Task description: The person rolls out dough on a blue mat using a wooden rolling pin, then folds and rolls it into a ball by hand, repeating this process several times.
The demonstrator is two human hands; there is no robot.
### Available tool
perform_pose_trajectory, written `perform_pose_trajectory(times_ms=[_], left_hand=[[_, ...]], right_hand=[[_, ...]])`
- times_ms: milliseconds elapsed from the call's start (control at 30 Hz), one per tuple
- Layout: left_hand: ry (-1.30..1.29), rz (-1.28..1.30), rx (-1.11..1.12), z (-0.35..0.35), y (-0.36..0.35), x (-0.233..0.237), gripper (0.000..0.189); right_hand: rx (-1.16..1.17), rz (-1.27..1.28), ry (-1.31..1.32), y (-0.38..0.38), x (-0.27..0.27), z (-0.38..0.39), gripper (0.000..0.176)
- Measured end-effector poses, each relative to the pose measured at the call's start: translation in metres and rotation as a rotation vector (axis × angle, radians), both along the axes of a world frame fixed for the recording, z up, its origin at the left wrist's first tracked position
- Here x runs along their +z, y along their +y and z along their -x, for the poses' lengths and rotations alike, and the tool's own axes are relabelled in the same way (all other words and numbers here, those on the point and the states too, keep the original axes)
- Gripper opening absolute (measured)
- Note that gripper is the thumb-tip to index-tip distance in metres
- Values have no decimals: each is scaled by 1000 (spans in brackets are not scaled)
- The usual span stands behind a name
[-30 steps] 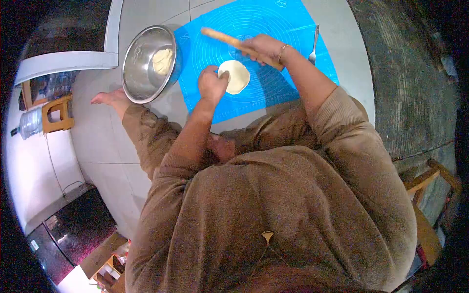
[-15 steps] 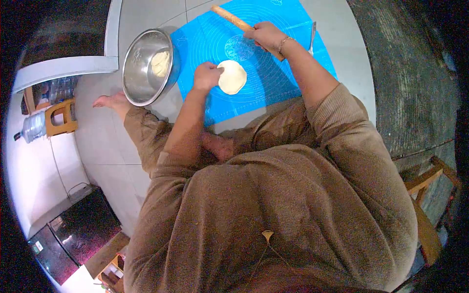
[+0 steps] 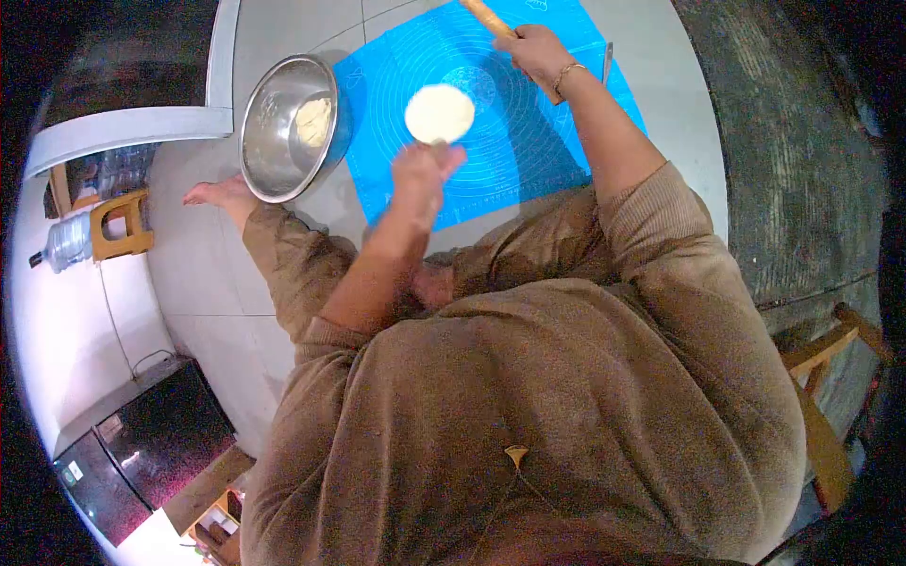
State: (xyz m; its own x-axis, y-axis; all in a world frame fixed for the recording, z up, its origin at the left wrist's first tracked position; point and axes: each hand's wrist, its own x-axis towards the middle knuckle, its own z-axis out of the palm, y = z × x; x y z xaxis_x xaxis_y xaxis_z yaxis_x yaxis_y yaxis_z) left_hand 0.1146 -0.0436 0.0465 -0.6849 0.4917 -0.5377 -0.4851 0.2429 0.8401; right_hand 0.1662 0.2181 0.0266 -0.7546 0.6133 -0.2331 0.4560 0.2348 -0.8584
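Observation:
A round, flat piece of dough [image 3: 440, 112] is over the blue mat [image 3: 377, 141], near its printed circles. My left hand [image 3: 425, 170], blurred by motion, pinches the dough at its near edge. My right hand [image 3: 536, 54] is wrapped round the wooden rolling pin [image 3: 486, 16], close to its near end. The pin is angled toward the far left, away from the dough, and its far end is cut off by the top of the view.
A steel bowl [image 3: 253, 141] with a lump of dough [image 3: 314, 123] stands left of the mat on the tiled floor. A metal utensil [image 3: 607, 62] lies at the mat's right edge. My crossed legs border the near side. A water bottle [image 3: 68, 243] is at far left.
My left hand has moved forward and right, swinging the dough round so it now points away from me. My right hand has shifted slightly right and forward with the rolling pin.

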Motion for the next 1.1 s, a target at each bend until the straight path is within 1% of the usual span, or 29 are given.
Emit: perform_pose_trajectory(times_ms=[33, 100, 167, 200, 267, 300, 367, 433, 467, 500, 533, 567, 633, 700, 733, 800, 900, 967, 1000, 1100], left_hand=[[-64, 131, -135, -11, -12, -5, 25], [-182, 255, -103, -25, -24, -14, 24], [5, 345, -82, -25, -30, -23, 21], [255, 370, -73, -13, -35, -26, 20], [785, 328, -13, 5, -37, -13, 17], [1059, 257, 36, 11, -32, 7, 17], [1279, 221, 16, 23, -20, 36, 16], [1472, 257, -95, 29, -16, 40, 18], [1552, 312, -196, 30, -16, 39, 21], [1603, 344, -268, 34, -15, 28, 25], [1654, 372, -339, 38, -13, 18, 29], [1679, 379, -379, 46, -16, -16, 34], [1604, 442, -508, 44, -13, -27, 44], [1399, 555, -676, 36, -12, -33, 52], [1399, 596, -669, 32, -11, -36, 54], [1397, 683, -656, 26, -12, -42, 59], [1351, 736, -658, 27, -11, -46, 64], [1338, 769, -676, 30, -9, -47, 67], [1336, 779, -686, 31, -8, -47, 68], [1342, 789, -717, 32, -9, -48, 70]], right_hand=[[34, -26, 18, -4, 0, 0, 35], [102, -79, 50, -12, 0, -2, 36], [208, -270, 43, -15, -1, -4, 32], [262, -365, 43, -17, 0, -4, 32], [397, -364, -38, -25, 8, -2, 39], [464, -364, -77, -30, 12, -2, 43], [530, -393, -141, -46, 19, -2, 38], [569, -466, -223, -63, 23, 0, 33], [573, -525, -273, -71, 22, 1, 31], [575, -585, -324, -76, 21, 3, 29], [574, -592, -337, -79, 19, 5, 28], [572, -599, -350, -81, 17, 5, 27], [559, -622, -360, -82, 13, 5, 26], [539, -654, -350, -83, 10, 3, 27], [526, -665, -319, -81, 9, 2, 25], [502, -685, -255, -78, 9, -2, 31], [365, -581, -353, -74, 11, 5, 51], [199, -827, -299, -79, -25, 4, 57], [112, -950, -270, -83, -25, 2, 60], [243, -855, -469, -83, -15, 2, 63]])
